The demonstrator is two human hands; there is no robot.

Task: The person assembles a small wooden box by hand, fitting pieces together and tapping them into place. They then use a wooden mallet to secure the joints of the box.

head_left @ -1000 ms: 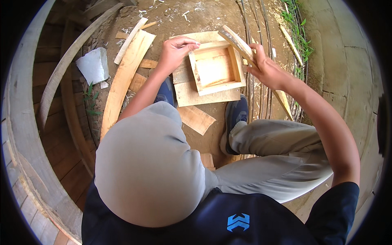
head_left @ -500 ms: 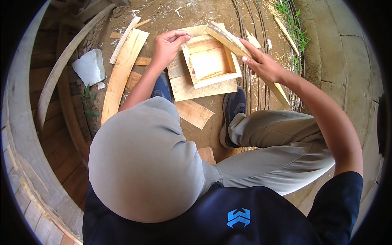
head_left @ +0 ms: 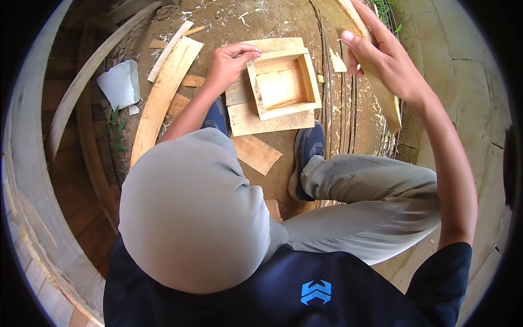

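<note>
Outdoor dirt ground (head_left: 283, 22) strewn with wood chips and shavings, concrete slabs (head_left: 463, 71) along the right, curved timber edging (head_left: 32, 180) bending around the left rim. Shallow open wooden box (head_left: 283, 86) sitting on a flat board (head_left: 256, 117), upper centre, between the two shoes. Left hand (head_left: 229, 60) resting at the box's top-left corner, fingers curled in and pinched together on the rim; whether something small sits between the fingertips too tiny to tell. Right hand (head_left: 381, 57) raised above and right of the box, fingers pressed along a long wooden slat (head_left: 376, 92), thumb side wrapped behind; slat tilted, upper end cut off by the top edge, lower end pointing down over the rods. Thin metal rods (head_left: 340, 109) lying on the ground just right of the box, far ends lost at the rim. Long curved plank (head_left: 163, 92) left of the board, narrower strip (head_left: 169, 49) beside it, grey stone slab (head_left: 120, 84) further left. Small offcut board (head_left: 256, 153) near the left knee. Blue shoe (head_left: 308, 150) partly visible, other shoe (head_left: 217, 115) mostly hidden behind forearm and knee. Grey trouser knee (head_left: 190, 212) filling the centre, covering the ground below.
</note>
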